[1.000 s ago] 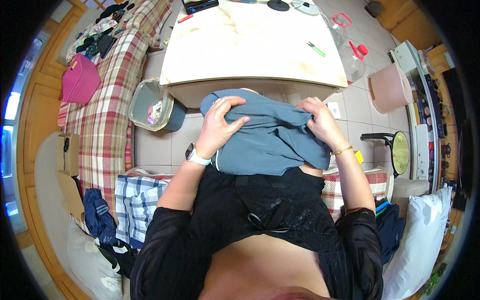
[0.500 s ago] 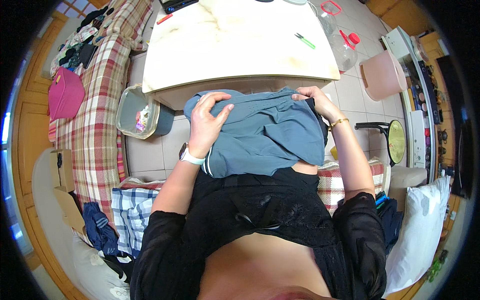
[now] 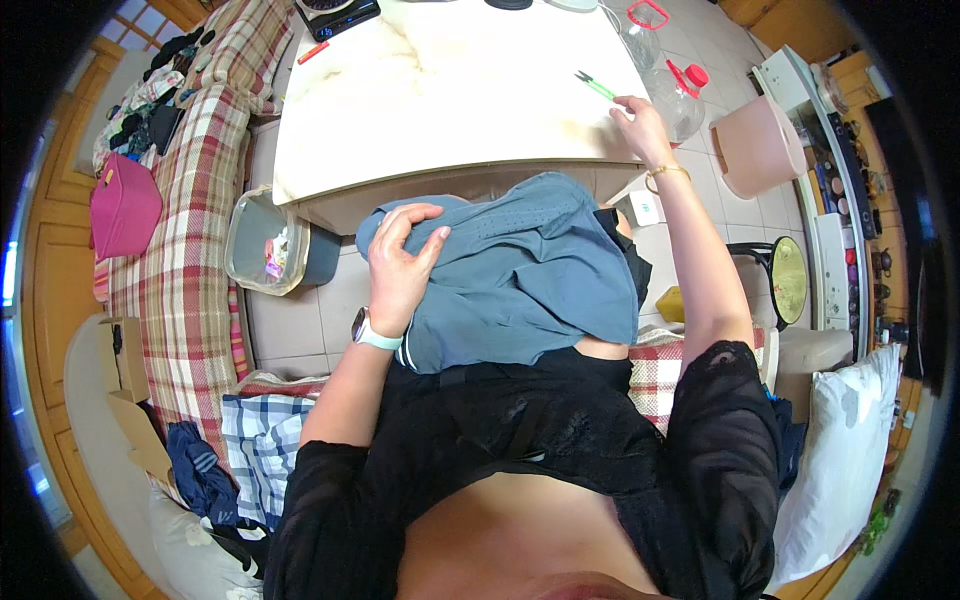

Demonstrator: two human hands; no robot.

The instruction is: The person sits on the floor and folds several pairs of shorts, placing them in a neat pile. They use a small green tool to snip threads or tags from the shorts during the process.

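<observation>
A grey-blue garment (image 3: pixel 520 270) with white stripes along one edge lies rumpled across my lap. On its left part rests my left hand (image 3: pixel 398 265), the thumb and fingers apart and not closed round the cloth. My right hand (image 3: pixel 642 132) is stretched over the right edge of the white table (image 3: pixel 450 110). Its thumb and forefinger stand apart, close to the handle end of green thread snips (image 3: pixel 597 86) with dark tips. Whether a fingertip touches the snips I cannot tell.
A red stick-like item (image 3: pixel 313 53) and a black digital scale (image 3: pixel 338 18) are at the table's far left. A grey waste bin (image 3: pixel 240 245) stands left of the table. Clear bottles with red tops (image 3: pixel 676 105) and a pink bin (image 3: pixel 757 150) stand to the right.
My right hand has let go of the garment's right side and moved forward to the snips on the table. My left hand stays on the cloth.
</observation>
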